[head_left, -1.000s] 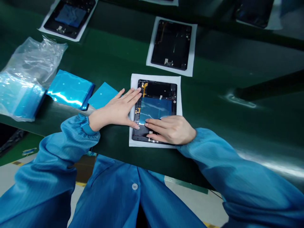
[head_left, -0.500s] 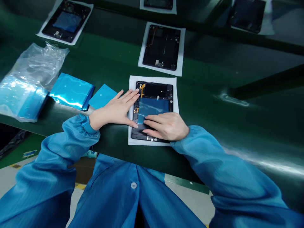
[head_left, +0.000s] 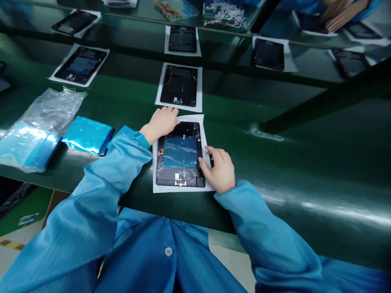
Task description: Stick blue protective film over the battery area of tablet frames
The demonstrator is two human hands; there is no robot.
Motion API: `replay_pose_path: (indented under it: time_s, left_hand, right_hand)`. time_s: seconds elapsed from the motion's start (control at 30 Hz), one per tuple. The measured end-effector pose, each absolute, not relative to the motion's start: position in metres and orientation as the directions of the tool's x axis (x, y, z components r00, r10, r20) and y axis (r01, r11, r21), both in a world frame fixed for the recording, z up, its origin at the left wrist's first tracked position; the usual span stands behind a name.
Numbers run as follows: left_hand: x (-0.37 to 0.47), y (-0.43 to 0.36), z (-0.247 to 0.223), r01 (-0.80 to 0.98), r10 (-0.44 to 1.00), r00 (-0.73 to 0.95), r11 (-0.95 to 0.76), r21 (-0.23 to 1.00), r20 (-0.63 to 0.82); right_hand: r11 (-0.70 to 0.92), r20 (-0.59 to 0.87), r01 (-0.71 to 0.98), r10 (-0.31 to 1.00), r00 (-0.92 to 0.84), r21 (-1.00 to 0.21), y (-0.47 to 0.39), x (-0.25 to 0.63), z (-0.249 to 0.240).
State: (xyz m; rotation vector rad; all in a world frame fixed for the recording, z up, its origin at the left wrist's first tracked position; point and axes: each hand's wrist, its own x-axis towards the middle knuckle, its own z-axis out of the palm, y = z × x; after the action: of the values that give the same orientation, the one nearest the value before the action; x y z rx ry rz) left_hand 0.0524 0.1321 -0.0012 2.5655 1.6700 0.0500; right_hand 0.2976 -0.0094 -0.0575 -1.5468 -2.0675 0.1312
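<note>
An opened tablet housing (head_left: 167,175) lies on a white paper sheet (head_left: 157,188) in front of me. A glossy blue film (head_left: 180,152) covers the middle of the housing, with wavy light streaks on it. My left hand (head_left: 162,121) rests at the sheet's top left corner, fingers bent together and thumb over the edge; its fingertips are hidden, so I cannot tell what it grips. At the housing's right edge is my right hand (head_left: 220,169), thumb and fingers apart, thumb tip touching or just beside the edge.
Blue film sheets (head_left: 88,136) are stacked at left beside a clear plastic bag (head_left: 42,126) with more inside. Another housing (head_left: 179,86) on paper lies just beyond mine, and one with blue film (head_left: 81,67) at far left. A co-worker's hand (head_left: 343,16) shows top right.
My right hand has left the blue film and moved to the housing's right edge. My left hand went from the left side to the top left corner. The view has tilted up.
</note>
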Motion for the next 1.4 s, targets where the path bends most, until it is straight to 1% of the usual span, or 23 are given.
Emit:
replay_pose_path:
  time_s: [0.1, 0.17, 0.27, 0.4, 0.47, 0.53, 0.6, 0.67, 0.7, 0.77, 0.83, 0.87, 0.93, 0.97, 1.0, 1.03, 1.07, 1.13, 1.2, 1.27, 1.33, 1.4]
  left_hand:
    - [0.049, 0.143, -0.002, 0.881, 0.882, 0.470, -0.466, 0.080, -0.038]
    - [0.046, 0.145, -0.001, 0.866, 0.866, 0.498, -0.494, 0.075, -0.043]
    - [0.044, 0.143, 0.003, 0.860, 0.864, 0.504, -0.500, 0.098, -0.017]
    - [0.042, 0.136, 0.017, 0.863, 0.882, 0.469, -0.469, 0.189, 0.047]
    - [0.041, 0.131, 0.030, 0.853, 0.881, 0.465, -0.472, 0.222, 0.084]
    - [0.039, 0.125, 0.044, 0.829, 0.868, 0.477, -0.497, 0.258, 0.139]
    - [0.037, 0.121, 0.054, 0.801, 0.848, 0.489, -0.529, 0.280, 0.205]
    - [0.037, 0.121, 0.061, 0.786, 0.835, 0.488, -0.547, 0.288, 0.255]
    - [0.037, 0.123, 0.062, 0.781, 0.832, 0.485, -0.550, 0.295, 0.269]
    - [0.035, 0.132, 0.063, 0.773, 0.842, 0.460, -0.536, 0.338, 0.282]
    - [0.030, 0.146, 0.060, 0.773, 0.876, 0.375, -0.476, 0.419, 0.303]
    - [0.025, 0.155, 0.057, 0.791, 0.907, 0.290, -0.406, 0.457, 0.304]
    - [0.011, 0.174, 0.048, 0.856, 0.964, 0.058, -0.181, 0.483, 0.258]
    - [0.004, 0.183, 0.042, 0.887, 0.975, -0.066, -0.040, 0.460, 0.213]
    - [-0.004, 0.192, 0.034, 0.906, 0.971, -0.177, 0.096, 0.411, 0.162]
    - [-0.010, 0.200, 0.026, 0.913, 0.959, -0.259, 0.206, 0.352, 0.113]
    - [-0.016, 0.206, 0.017, 0.915, 0.947, -0.313, 0.278, 0.294, 0.078]
    - [-0.023, 0.218, 0.001, 0.917, 0.930, -0.362, 0.346, 0.200, 0.054]
    - [-0.026, 0.227, -0.011, 0.920, 0.927, -0.373, 0.362, 0.149, 0.052]
    - [-0.026, 0.235, -0.015, 0.923, 0.929, -0.371, 0.367, 0.116, 0.013]
    - [-0.024, 0.241, -0.011, 0.926, 0.930, -0.362, 0.366, 0.094, -0.056]
    - [-0.023, 0.242, 0.000, 0.931, 0.933, -0.343, 0.353, 0.095, -0.104]
  right_hand:
    - [0.339, 0.368, 0.861, 0.909, -0.196, -0.379, -0.013, 0.292, -0.059]
    - [0.336, 0.361, 0.850, 0.913, -0.188, -0.406, -0.014, 0.291, -0.059]
    - [0.312, 0.333, 0.816, 0.930, -0.156, -0.487, -0.013, 0.294, -0.056]
    - [0.237, 0.278, 0.753, 0.958, -0.074, -0.614, -0.014, 0.301, -0.050]
    - [0.165, 0.218, 0.693, 0.976, -0.011, -0.702, -0.015, 0.304, -0.047]
    - [0.079, 0.120, 0.600, 0.992, 0.030, -0.796, -0.016, 0.308, -0.042]
    - [0.003, 0.005, 0.507, 1.000, 0.002, -0.862, -0.019, 0.311, -0.036]
    - [-0.036, -0.076, 0.457, 0.995, -0.071, -0.889, -0.021, 0.312, -0.030]
    - [-0.041, -0.094, 0.450, 0.991, -0.097, -0.892, -0.021, 0.311, -0.027]
    - [-0.030, -0.081, 0.451, 0.992, -0.096, -0.892, -0.016, 0.311, -0.024]
    - [-0.004, -0.021, 0.461, 0.999, -0.031, -0.887, 0.000, 0.313, -0.024]
    - [0.007, 0.015, 0.467, 1.000, 0.013, -0.884, 0.013, 0.316, -0.026]
    - [0.011, 0.077, 0.453, 0.989, 0.127, -0.891, 0.052, 0.326, -0.031]
    - [0.002, 0.094, 0.434, 0.977, 0.191, -0.901, 0.076, 0.332, -0.033]
    - [-0.016, 0.096, 0.399, 0.961, 0.259, -0.917, 0.103, 0.340, -0.034]
    - [-0.026, 0.098, 0.386, 0.949, 0.298, -0.922, 0.130, 0.347, -0.034]
    - [-0.036, 0.097, 0.379, 0.940, 0.326, -0.925, 0.156, 0.354, -0.033]
    - [-0.097, 0.062, 0.393, 0.926, 0.373, -0.914, 0.202, 0.366, -0.027]
    - [-0.234, -0.021, 0.474, 0.911, 0.412, -0.849, 0.235, 0.371, -0.020]
    - [-0.334, -0.081, 0.556, 0.900, 0.429, -0.762, 0.253, 0.368, -0.014]
    - [-0.352, -0.086, 0.614, 0.904, 0.420, -0.707, 0.259, 0.361, -0.009]
    - [-0.340, -0.049, 0.661, 0.907, 0.417, -0.669, 0.254, 0.351, -0.001]
